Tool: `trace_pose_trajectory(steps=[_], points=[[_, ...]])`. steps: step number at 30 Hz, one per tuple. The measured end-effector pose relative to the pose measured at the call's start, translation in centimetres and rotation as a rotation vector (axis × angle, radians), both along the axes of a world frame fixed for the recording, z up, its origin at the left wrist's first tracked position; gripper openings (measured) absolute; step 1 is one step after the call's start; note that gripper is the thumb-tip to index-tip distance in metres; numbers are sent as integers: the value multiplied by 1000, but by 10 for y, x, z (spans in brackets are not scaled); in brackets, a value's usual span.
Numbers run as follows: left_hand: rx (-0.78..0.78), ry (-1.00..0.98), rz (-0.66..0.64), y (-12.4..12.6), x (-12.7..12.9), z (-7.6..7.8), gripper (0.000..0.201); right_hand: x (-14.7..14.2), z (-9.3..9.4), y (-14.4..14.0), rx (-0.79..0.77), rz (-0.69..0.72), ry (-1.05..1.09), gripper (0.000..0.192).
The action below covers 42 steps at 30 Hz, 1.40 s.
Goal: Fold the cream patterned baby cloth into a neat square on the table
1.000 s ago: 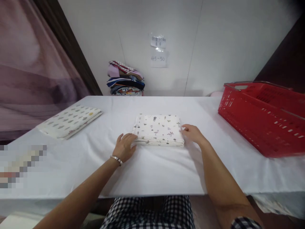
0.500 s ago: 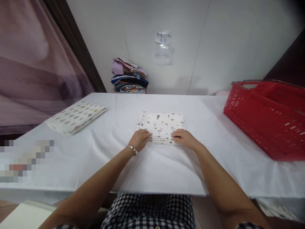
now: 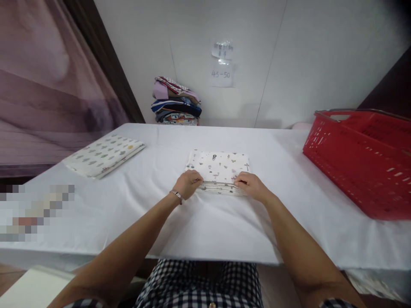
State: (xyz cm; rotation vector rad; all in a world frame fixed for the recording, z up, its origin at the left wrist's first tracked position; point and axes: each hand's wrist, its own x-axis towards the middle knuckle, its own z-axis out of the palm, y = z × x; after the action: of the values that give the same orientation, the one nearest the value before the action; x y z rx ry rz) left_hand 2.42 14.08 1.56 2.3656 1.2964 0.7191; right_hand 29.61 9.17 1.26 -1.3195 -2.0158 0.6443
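Item: folded printed cloth (image 3: 221,167), flat at counter (image 3: 205,222) centre w/ both hands pinching its near edge, left hand (image 3: 189,184) at left corner, right hand (image 3: 250,185) at right (grip squares the layers); red basket (image 3: 359,158) well apart at right.

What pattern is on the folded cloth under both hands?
The folded cloth is white with small scattered motifs, seen in the head view.
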Motion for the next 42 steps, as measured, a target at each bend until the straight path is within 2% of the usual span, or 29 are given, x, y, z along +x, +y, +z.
trace_pose_trajectory(steps=[4, 9, 16, 21, 24, 28, 34, 42], points=[[17, 44, -78, -3, -3, -3, 15, 1, -1, 0, -75, 31, -12, 18], [55, 75, -118, -1, -2, -6, 14, 2, -2, -1, -70, 26, 8, 18], [155, 213, -217, 6, -1, -8, 21, 3, -3, 0, -111, 24, -35, 8], [276, 292, -195, -2, 0, -2, 28, 4, -4, 1, -114, 21, 1, 14], [290, 336, -216, -7, -1, -3, 28, 5, -5, 1, -152, 29, 13, 13], [287, 265, -265, -6, -6, -10, 22, 7, -7, 1, -205, 30, 22, 9], [345, 234, -249, 2, -15, -18, 22, 8, -3, 1, -178, 46, -101, 22], [403, 246, -242, -2, -18, -17, 17, 10, 0, -3, -166, 46, -114, 13]])
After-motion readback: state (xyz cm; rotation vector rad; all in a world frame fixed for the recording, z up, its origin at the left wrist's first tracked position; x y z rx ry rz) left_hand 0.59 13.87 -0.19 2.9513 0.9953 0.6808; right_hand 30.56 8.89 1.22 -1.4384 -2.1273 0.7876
